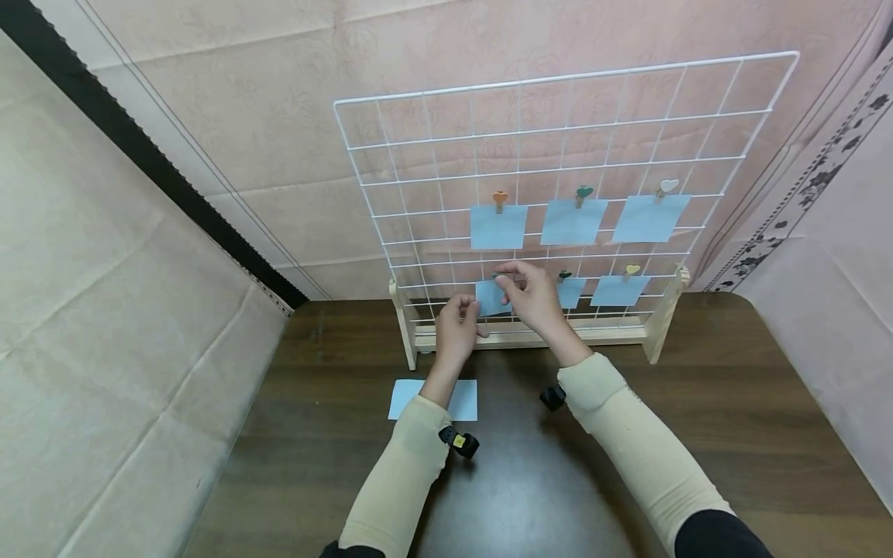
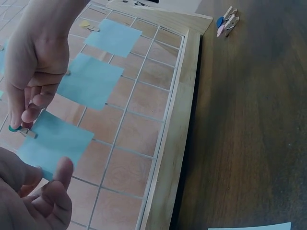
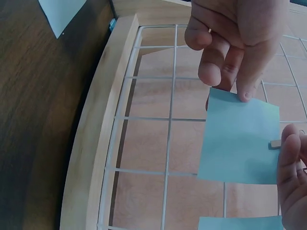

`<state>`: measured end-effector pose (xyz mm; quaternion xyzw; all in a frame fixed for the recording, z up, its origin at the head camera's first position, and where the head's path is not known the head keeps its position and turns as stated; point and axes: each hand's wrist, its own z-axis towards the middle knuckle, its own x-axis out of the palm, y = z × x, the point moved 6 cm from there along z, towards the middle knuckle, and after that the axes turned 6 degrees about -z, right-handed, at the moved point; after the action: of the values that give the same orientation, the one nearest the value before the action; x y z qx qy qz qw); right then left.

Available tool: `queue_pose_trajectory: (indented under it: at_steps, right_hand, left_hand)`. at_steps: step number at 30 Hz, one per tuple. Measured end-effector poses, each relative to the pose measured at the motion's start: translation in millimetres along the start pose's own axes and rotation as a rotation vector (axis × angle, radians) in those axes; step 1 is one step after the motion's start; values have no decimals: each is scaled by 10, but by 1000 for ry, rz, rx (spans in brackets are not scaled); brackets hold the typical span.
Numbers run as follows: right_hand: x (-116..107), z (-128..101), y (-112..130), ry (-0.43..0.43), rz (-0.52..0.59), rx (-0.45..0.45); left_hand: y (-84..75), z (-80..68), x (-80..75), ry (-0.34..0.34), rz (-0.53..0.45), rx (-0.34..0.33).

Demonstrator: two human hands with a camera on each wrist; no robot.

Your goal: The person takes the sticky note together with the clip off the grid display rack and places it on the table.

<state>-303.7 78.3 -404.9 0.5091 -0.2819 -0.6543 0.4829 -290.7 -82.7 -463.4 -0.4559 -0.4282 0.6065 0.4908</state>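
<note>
My left hand (image 1: 456, 329) pinches the edge of a blue paper sheet (image 2: 57, 141) at the lower left of a white wire grid (image 1: 446, 263). The sheet lies against the wires. At its opposite edge, my right hand (image 1: 533, 298) pinches a small wooden clothespin (image 2: 29, 133) with a green top. The clothespin's tip overlaps the sheet in the left wrist view; the right wrist view shows only that tip beside the fingers. In the head view, the right hand partly covers the sheet and hides most of the clothespin.
A wooden stand (image 1: 656, 329) supports the grid. Other blue sheets (image 1: 572, 222) hang from heart-topped clothespins above and to the right. Another blue sheet (image 1: 463, 401) lies on the brown table (image 1: 335, 465) under my left forearm. Loose clothespins (image 2: 228, 23) lie before the stand.
</note>
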Motion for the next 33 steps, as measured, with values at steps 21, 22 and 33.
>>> queue_pose_trajectory:
  at_steps: [21,22,33]
  right_hand:
    - [-41,-37,-41,-6,68,6]
    - [-48,-43,-41,-8,70,3]
    - [-96,-96,-115,1,58,29]
  left_hand:
    - [67,-99,-124,-48,-18,-12]
    - [70,-104,-135,-50,-19,-10]
    - [91,-196,-231,-65,-41,-1]
